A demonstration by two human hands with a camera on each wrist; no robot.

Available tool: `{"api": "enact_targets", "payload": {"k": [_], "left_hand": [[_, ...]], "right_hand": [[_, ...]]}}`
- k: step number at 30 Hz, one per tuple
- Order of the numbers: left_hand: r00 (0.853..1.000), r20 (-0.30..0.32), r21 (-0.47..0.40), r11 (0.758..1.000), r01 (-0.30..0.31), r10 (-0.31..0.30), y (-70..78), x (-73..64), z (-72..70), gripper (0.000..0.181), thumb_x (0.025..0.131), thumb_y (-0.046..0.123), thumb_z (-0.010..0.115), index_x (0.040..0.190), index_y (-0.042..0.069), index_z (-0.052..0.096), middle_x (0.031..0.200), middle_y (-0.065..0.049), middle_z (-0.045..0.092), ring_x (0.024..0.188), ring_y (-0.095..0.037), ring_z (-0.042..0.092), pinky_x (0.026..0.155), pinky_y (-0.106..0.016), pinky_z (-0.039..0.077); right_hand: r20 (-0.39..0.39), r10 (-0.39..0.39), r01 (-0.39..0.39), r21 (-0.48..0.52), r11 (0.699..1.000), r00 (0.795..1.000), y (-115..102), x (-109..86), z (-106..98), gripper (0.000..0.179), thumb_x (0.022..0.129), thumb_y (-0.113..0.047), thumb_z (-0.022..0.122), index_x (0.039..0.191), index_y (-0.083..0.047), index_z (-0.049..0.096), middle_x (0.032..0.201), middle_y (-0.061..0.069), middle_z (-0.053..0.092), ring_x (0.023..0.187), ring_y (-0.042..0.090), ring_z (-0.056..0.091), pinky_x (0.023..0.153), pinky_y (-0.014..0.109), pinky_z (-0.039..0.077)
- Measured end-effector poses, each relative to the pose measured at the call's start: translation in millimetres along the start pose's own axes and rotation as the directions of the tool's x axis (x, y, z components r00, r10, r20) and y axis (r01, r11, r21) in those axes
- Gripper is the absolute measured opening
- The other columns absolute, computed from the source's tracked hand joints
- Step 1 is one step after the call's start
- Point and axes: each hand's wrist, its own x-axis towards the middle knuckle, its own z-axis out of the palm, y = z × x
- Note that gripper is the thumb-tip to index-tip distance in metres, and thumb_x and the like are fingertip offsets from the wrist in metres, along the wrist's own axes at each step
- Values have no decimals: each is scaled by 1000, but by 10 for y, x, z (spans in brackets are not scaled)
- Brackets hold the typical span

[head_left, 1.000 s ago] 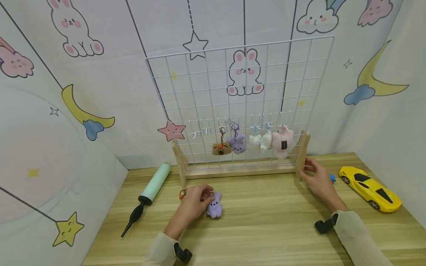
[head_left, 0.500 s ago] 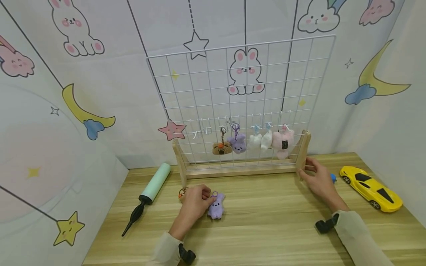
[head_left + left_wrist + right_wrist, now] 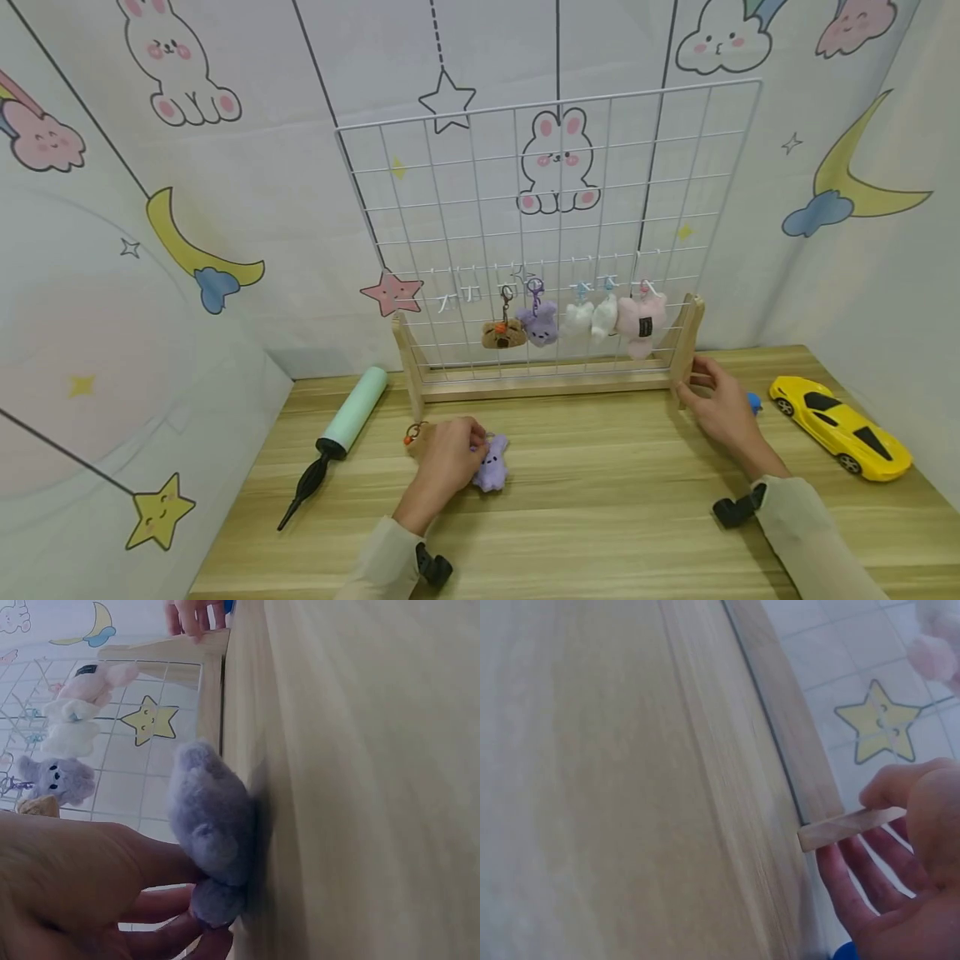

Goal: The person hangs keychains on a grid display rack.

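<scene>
Pinching purple plush [image 3: 492, 468], left hand [image 3: 447, 454] low over tabletop [image 3: 592, 500]

White walls [image 3: 300, 208] printed with 2 rabbits [image 3: 182, 71], moons [image 3: 167, 232] and stars [image 3: 160, 514] border a wood-grain tabletop [image 3: 600, 517].

A table corner dressed like a small gift-shop display or a child's room; which one is unclear. Pale walls [image 3: 285, 183] printed with cartoon rabbits [image 3: 182, 67], moons [image 3: 838, 177] and stars [image 3: 160, 510] surround a wood-grain table [image 3: 592, 517]. Plush keychains [image 3: 540, 325] hang in a row on a wood-footed wire rack [image 3: 547, 387], near a yellow toy car [image 3: 840, 425].
</scene>
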Motion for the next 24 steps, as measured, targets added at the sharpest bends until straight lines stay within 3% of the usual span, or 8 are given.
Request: {"api": "enact_targets", "payload": {"k": [7, 11, 19, 24], "left_hand": [[997, -31, 63, 995, -75, 77, -63, 8, 1, 10, 91, 6, 84, 86, 6, 75, 85, -5, 68, 81, -16, 59, 69, -31, 51], [994, -29, 79, 991, -104, 107, -70, 19, 0, 14, 91, 6, 85, 85, 10, 73, 80, 0, 69, 74, -10, 57, 64, -28, 48], [991, 26, 39, 990, -133, 132, -32, 40, -50, 11, 99, 6, 78, 94, 11, 70, 89, -4, 73, 77, -12, 60, 67, -26, 49], [987, 27, -42, 987, -157, 158, -37, 47, -66, 6, 105, 7, 70, 102, 12, 67, 105, -11, 79, 87, -18, 72, 72, -30, 56]], "right_hand": [[-8, -5, 5, -9, 1000, 1000, 20, 6, 5, 60, 109, -25, 66, 156, 6, 47, 149, 34, 57, 131, 51, 61, 84, 2, 42], [-11, -11, 11, 2, 1000, 1000, 15, 2, 2, 60, 109, -24, 67, 156, 7, 47, 148, 34, 58, 131, 51, 62, 84, 1, 42], [-7, -18, 18, 19, 1000, 1000, 28, -4, 0, 60, 109, -24, 66, 155, 8, 46, 147, 37, 57, 131, 53, 61, 82, -1, 41], [-6, -24, 24, 12, 1000, 1000, 59, 2, 3, 60, 109, -24, 65, 156, 8, 46, 148, 37, 57, 132, 54, 61, 81, -2, 40]]}}
